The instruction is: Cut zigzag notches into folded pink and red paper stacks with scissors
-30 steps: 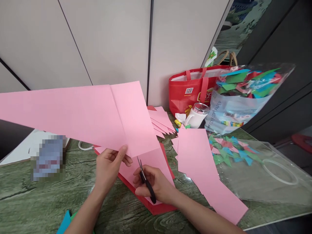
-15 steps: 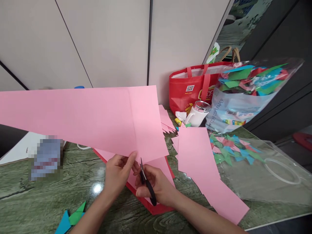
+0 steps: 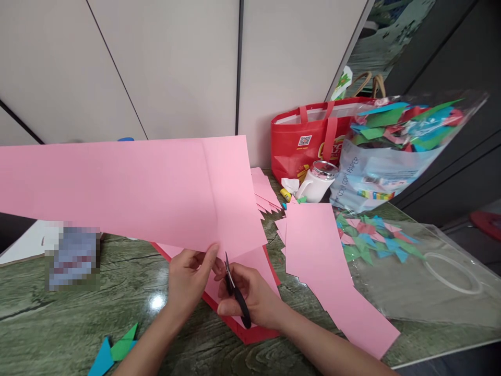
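A large pink sheet of paper (image 3: pixel 156 193), creased near its right end, is pinched at its lower edge by my left hand (image 3: pixel 191 277). Black-handled scissors (image 3: pixel 239 300) are in my right hand (image 3: pixel 254 292), their blades pointing up at the sheet's lower edge beside the crease. Whether the blades have cut into the sheet I cannot tell. Below both hands lie more pink paper (image 3: pixel 258 271) and a red sheet (image 3: pixel 245 334). Cut pink strips (image 3: pixel 317 240) are spread to the right of my right hand.
Behind stand a red bag (image 3: pixel 289 151), a white mug (image 3: pixel 315 185) and a clear bag of folded paper (image 3: pixel 407 136). Small pink pieces (image 3: pixel 264 190) lie near a yellow glue stick (image 3: pixel 286 195). Colourful folded shapes (image 3: pixel 371 235) lie at right; a blue-green one (image 3: pixel 117 347) is at lower left.
The pink sheet's right end has shifted slightly left and its lower left edge has dropped a little. Both hands and the scissors stay almost in place.
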Motion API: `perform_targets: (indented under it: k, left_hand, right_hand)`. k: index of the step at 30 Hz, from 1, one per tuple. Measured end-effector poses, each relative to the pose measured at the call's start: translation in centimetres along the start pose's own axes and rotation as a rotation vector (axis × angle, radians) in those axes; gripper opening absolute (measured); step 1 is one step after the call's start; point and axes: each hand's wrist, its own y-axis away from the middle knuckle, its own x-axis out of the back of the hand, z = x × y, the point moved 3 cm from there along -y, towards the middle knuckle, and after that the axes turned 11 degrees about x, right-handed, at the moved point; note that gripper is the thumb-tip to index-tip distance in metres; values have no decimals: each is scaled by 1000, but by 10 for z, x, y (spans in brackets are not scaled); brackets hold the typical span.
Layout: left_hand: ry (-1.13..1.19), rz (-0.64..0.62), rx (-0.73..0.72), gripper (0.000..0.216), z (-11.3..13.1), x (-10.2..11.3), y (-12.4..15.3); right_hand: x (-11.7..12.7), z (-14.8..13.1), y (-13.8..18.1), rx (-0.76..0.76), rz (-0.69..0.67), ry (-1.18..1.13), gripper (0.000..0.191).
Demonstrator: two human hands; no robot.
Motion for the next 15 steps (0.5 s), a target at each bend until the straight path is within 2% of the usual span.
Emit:
perform_targets:
  k: [9,15]
  left_hand:
    - [-9,-56,-4,22,-1,-1,1]
    - [-25,-47,18,24,2,-1,1]
  right_hand:
    - [0,2,0,3,-12,7,52]
    - [-1,2,0,10,-7,11,51]
